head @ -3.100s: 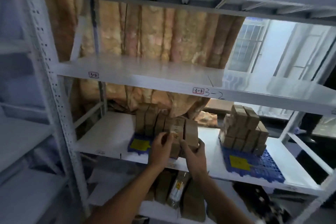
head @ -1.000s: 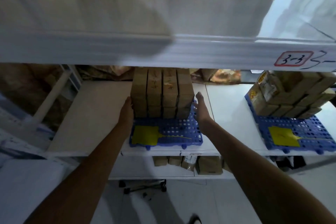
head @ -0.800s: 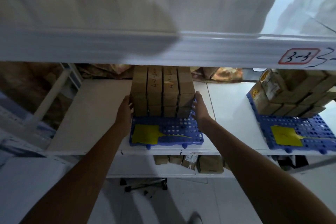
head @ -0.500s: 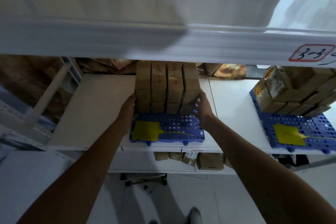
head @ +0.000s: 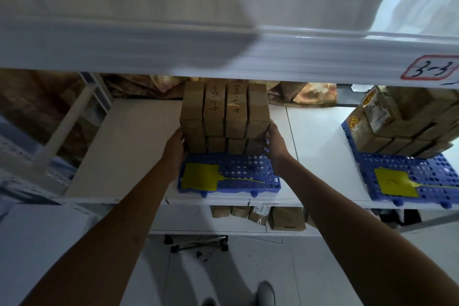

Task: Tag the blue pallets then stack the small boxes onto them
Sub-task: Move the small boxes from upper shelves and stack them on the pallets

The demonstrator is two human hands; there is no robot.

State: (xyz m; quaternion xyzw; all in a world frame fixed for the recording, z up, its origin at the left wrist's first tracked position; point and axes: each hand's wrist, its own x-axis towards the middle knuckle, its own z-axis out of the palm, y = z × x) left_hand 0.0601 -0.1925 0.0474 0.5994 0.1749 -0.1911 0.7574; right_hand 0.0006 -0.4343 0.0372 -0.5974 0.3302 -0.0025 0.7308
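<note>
A blue perforated pallet (head: pixel 238 171) lies on the white shelf (head: pixel 129 146) and carries a yellow tag (head: pixel 200 176) at its front left. A block of small brown boxes (head: pixel 224 117) stands on its rear half, in two layers of several each. My left hand (head: pixel 175 148) presses flat against the block's left side and my right hand (head: pixel 274 143) against its right side. A second blue pallet (head: pixel 422 171) with a yellow tag (head: pixel 395 182) and a pile of brown boxes (head: pixel 407 126) sits at the right.
The upper shelf's white front beam (head: pixel 223 54) crosses the view just above the boxes, labelled 3-3 (head: pixel 431 71). More brown boxes (head: pixel 273 216) sit on the shelf below. A patterned curtain (head: pixel 303 93) hangs behind. White floor lies below.
Since three seconds ago the view has dropped under the upper shelf. Over the last second both hands stayed at the sides of the box block, which now stands squared on the pallet.
</note>
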